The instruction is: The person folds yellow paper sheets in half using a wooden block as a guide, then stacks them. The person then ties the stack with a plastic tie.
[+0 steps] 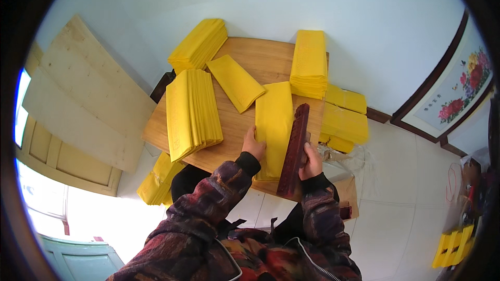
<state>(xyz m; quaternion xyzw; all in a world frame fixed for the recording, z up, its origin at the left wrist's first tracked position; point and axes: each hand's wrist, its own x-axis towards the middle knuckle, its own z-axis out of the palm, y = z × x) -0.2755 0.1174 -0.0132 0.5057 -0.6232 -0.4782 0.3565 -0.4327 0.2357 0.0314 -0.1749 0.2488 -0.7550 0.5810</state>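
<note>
A long folded stack of yellow paper lies in front of me, its lower end at the table's near edge. My left hand is closed at the stack's left edge, fingers curled and partly hidden. In my right hand is a long dark red carved wooden block. It is tilted on its edge over the paper's right side, with its carved face toward the paper. Farther off, a single folded yellow sheet lies askew, one corner close to the stack in front of me.
Thick yellow paper stacks stand on the wooden table at left, far left and far right. More yellow bundles sit beside the table at right, and another bundle below left. A board leans at left.
</note>
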